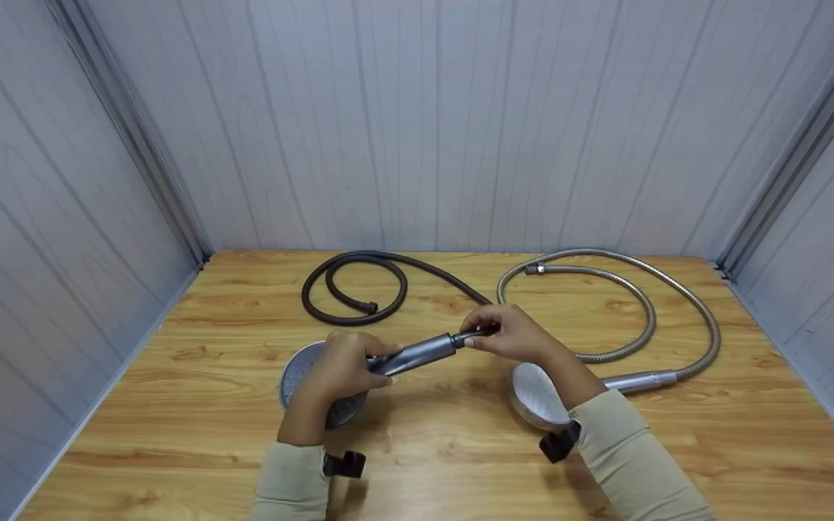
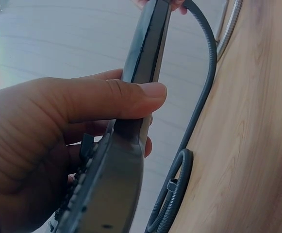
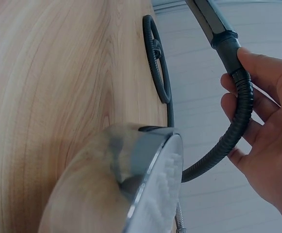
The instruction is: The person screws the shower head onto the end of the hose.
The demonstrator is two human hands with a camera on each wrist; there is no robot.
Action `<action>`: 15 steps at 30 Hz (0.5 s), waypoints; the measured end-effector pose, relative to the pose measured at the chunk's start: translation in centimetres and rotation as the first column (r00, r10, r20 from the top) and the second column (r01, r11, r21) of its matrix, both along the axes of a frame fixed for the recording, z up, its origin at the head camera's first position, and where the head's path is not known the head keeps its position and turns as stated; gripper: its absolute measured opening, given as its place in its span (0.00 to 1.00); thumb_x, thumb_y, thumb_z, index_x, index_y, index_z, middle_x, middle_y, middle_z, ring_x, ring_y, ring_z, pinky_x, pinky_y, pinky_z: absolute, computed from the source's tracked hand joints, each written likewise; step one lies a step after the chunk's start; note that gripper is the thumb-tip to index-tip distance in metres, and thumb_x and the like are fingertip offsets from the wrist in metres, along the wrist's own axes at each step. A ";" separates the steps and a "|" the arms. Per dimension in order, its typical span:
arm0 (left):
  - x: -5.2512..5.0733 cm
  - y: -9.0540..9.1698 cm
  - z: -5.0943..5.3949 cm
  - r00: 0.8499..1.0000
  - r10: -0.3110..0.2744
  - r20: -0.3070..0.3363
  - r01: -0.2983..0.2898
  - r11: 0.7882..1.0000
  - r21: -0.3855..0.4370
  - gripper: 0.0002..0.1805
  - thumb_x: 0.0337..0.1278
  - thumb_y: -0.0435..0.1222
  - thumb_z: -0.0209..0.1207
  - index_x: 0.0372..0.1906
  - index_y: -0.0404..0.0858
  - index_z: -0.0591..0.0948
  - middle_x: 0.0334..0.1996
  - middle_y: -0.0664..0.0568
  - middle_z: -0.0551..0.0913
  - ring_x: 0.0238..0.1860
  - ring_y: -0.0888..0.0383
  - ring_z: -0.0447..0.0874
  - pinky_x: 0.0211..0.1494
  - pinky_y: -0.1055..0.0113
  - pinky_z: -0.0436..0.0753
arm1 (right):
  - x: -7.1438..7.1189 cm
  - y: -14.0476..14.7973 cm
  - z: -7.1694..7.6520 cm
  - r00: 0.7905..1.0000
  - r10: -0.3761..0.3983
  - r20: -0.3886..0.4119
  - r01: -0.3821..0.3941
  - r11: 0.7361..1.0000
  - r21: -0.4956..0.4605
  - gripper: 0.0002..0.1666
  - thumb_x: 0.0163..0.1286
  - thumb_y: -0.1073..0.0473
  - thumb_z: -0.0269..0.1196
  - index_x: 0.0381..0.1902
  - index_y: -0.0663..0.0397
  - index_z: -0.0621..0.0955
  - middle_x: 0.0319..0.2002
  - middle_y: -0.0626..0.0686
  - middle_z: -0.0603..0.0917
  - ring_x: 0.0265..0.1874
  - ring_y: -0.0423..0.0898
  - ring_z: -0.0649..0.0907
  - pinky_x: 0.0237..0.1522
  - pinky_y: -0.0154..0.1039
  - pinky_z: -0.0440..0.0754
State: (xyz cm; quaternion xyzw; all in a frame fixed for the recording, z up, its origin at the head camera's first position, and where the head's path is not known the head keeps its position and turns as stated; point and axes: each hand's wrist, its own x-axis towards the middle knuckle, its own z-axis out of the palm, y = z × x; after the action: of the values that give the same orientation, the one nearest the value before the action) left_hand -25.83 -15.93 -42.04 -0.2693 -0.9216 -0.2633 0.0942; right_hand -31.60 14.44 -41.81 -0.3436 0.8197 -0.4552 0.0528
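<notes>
A dark grey shower head [image 1: 423, 353] is held off the table by its handle. My left hand [image 1: 341, 365] grips the handle near the round spray face, with the thumb [image 2: 153, 92] laid across it. At the handle's far end a black hose [image 1: 439, 271] joins the shower head. My right hand [image 1: 507, 333] pinches the hose's end fitting [image 3: 228, 53] there, thumb on one side and fingers on the other. From that hand the hose runs back and lies coiled on the table. Part of the spray face is hidden behind my left hand.
A second, silver shower head [image 1: 536, 394] lies on the wooden table [image 1: 192, 405] beneath my right forearm. Its metal hose [image 1: 710, 325] loops across the back right. Ribbed white walls [image 1: 431, 130] stand behind and on both sides.
</notes>
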 end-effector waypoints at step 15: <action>0.1 0.0 0.1 1.000 -0.001 0.025 0.000 0.999 0.032 0.25 0.38 0.36 0.77 0.49 0.48 0.87 0.35 0.57 0.88 0.27 0.67 0.77 0.38 0.64 0.76 | 0.2 -0.3 0.1 0.999 -0.016 -0.033 0.018 0.999 0.040 0.09 0.68 0.66 0.63 0.43 0.66 0.84 0.37 0.58 0.85 0.31 0.44 0.77 0.34 0.36 0.75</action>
State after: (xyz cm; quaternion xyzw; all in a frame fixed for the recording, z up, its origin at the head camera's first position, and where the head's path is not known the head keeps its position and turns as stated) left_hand -25.69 -15.90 -41.94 -0.2647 -0.9182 -0.2816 0.0870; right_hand -31.44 14.11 -41.73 -0.3429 0.8325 -0.4332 0.0423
